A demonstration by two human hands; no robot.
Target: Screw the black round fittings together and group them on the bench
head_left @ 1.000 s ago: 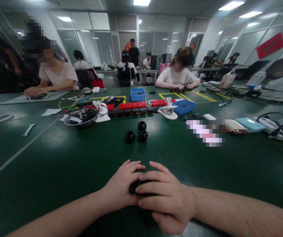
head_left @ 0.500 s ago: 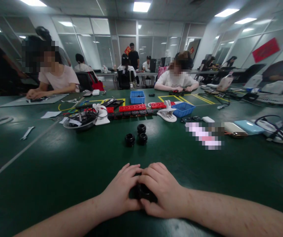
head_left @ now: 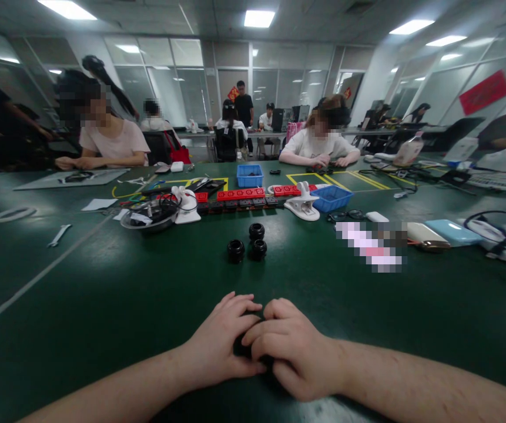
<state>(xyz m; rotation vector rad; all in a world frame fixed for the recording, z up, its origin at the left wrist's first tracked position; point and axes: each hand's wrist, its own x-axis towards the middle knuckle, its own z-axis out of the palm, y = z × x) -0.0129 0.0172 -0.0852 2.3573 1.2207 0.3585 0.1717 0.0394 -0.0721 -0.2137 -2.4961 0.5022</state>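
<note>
Black fitting [head_left: 238, 346], small, rigid-looking and probably light, sits mostly hidden well to the near side of three like fittings [head_left: 258, 247], left hand [head_left: 217, 346] and right hand [head_left: 299, 352] both curled closed around it, best pinched by its round sides.

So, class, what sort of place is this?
Probably a shared assembly workshop: seated people work along a long green worktable, with blue parts bins and black ring-shaped parts laid out. The left hand and right hand clasp a black part.
</note>
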